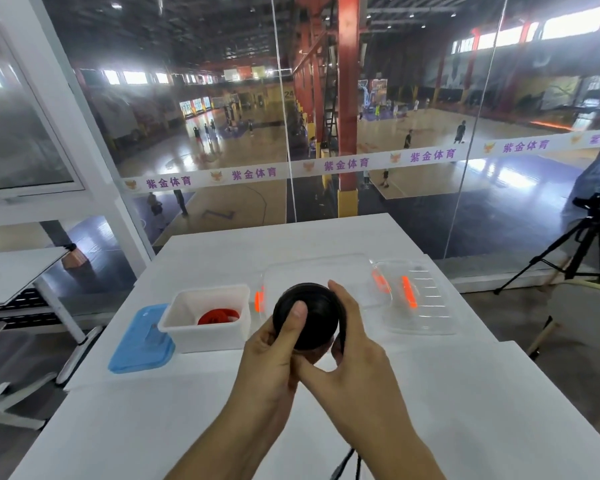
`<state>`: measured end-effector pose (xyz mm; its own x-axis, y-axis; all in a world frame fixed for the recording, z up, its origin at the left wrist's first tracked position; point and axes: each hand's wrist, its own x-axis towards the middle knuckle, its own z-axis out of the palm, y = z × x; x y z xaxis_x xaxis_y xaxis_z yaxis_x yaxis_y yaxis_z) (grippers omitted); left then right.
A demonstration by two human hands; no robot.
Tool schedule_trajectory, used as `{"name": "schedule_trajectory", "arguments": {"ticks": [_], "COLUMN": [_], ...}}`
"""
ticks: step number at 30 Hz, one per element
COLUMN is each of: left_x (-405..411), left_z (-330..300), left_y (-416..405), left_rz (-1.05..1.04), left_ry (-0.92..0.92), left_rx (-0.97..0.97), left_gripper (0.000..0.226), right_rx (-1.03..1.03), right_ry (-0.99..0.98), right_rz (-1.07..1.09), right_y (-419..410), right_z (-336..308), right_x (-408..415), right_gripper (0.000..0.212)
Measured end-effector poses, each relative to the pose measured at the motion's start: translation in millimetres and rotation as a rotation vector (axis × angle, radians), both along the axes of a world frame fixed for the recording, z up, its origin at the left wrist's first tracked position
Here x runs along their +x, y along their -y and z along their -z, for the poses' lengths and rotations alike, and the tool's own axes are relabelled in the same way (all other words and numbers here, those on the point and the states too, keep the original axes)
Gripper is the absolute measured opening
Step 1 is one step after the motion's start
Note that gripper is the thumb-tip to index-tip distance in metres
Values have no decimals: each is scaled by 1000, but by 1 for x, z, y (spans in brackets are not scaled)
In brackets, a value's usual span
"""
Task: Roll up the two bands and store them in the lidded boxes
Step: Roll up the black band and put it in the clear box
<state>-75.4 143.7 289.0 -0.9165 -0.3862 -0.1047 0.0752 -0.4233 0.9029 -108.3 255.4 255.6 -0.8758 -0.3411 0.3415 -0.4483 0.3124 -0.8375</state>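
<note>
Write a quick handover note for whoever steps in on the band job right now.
Left hand and right hand: both grip the black band roll, held up over the white table; a tail of it hangs below the wrists.
Done: red band lies coiled in the white box, still uncovered; its blue lid lies left of it.
Left: finish rolling, put the roll in the clear box, whose clear lid lies to the right, and close both boxes.
</note>
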Motion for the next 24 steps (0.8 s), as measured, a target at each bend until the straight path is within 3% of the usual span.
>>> {"name": "schedule_trajectory", "arguments": {"ticks": [4,10,13,18,24], "left_x": [4,10,10,7,6], "left_z": [5,8,1,-12,-7], "left_y": [0,25,41,52,50], "left_rz": [73,279,342,403,413], "left_ry": [83,213,162,191,205], "left_rx": [-6,-191,-379,-726,-688], "left_gripper": [39,34,33,36,41], "right_rx": [43,237,372,415,353], "right_ry": [1,61,73,94,165], "right_rz": [38,-212,-366,-427,-446], "right_y": [2,-27,-36,-34,-38], "right_z": [-1,-10,-15,-17,-12], "right_x": [0,-30,-32,-23,-25], "right_gripper": [95,98,104,105,104]}}
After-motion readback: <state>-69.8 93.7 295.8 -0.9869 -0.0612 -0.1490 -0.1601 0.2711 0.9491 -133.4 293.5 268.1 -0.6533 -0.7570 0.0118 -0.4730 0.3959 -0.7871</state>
